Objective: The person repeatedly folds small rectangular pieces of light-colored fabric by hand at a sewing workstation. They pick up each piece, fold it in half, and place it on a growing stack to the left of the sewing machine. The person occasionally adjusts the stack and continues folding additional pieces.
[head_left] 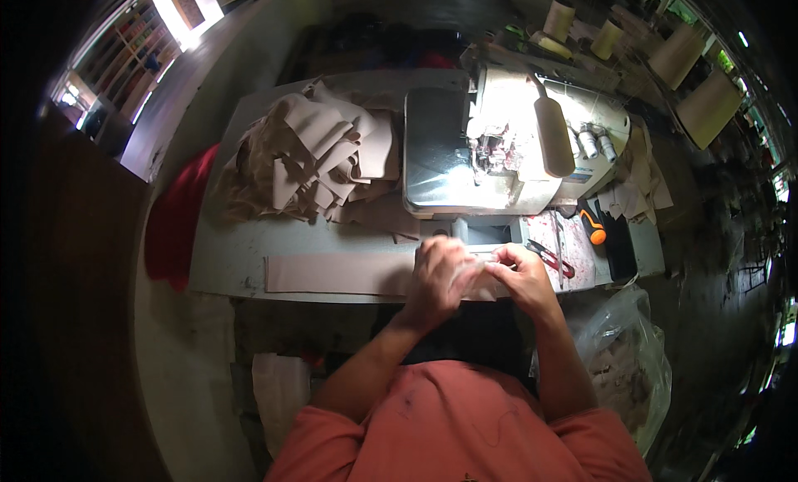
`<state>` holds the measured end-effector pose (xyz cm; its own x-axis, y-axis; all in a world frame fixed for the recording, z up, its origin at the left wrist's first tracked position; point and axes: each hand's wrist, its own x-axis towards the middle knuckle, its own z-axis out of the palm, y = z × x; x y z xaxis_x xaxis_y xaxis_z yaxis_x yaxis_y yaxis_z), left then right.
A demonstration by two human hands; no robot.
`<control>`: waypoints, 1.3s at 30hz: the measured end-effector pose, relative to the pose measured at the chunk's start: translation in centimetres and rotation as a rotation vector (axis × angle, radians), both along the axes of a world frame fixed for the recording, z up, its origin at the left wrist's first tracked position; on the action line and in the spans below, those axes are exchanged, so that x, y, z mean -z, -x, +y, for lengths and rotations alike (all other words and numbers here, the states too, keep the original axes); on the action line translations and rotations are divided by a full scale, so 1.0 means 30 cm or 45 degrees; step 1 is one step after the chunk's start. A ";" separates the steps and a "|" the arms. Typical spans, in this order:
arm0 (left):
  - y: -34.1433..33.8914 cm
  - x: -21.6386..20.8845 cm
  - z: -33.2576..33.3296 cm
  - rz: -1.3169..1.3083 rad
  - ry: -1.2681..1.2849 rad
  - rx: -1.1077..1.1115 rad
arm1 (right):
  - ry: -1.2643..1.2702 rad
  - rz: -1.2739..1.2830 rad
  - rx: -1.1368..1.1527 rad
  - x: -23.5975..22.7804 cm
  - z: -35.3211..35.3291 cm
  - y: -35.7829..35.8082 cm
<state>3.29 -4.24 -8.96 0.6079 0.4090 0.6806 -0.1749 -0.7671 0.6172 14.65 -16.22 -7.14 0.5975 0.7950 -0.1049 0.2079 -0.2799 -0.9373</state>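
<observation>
In front of me at the table's near edge, my left hand is smeared by motion, so its fingers do not show clearly. Close beside it, my right hand is closed in a pinch, thumb against fingers. Something pale and thin shows between the two hands, too blurred to name. A long folded beige fabric strip lies flat along the near edge and runs under my left hand. Just beyond the hands stands a lit sewing machine, with a dark plate on its left side.
A heap of beige fabric pieces covers the back left of the table. Right of my hands lie red-handled snips and an orange-and-black tool. Cream thread cones stand at the far right. A clear plastic bag hangs below the right edge.
</observation>
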 end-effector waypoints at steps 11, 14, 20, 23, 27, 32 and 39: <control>0.487 0.049 0.365 -1.204 1.928 0.124 | -0.451 0.560 0.105 -0.227 0.087 0.156; 0.510 -0.081 0.414 -1.156 1.699 -0.159 | -0.433 0.787 0.189 -0.170 0.079 0.137; 0.306 -0.186 0.176 0.328 0.647 -0.208 | -0.287 0.700 0.030 -0.159 0.188 0.202; 0.191 -0.188 0.072 0.559 -0.153 0.076 | -0.454 1.011 -0.065 -0.152 0.148 0.174; 0.162 -0.218 0.029 0.710 -0.279 0.170 | -0.432 0.842 -0.060 -0.169 0.081 0.169; 0.096 -0.220 0.126 0.644 0.588 0.603 | -0.293 0.331 -0.056 -0.226 0.053 0.160; 0.063 -0.285 0.130 0.614 1.028 0.624 | -0.334 0.010 0.008 -0.242 0.051 0.162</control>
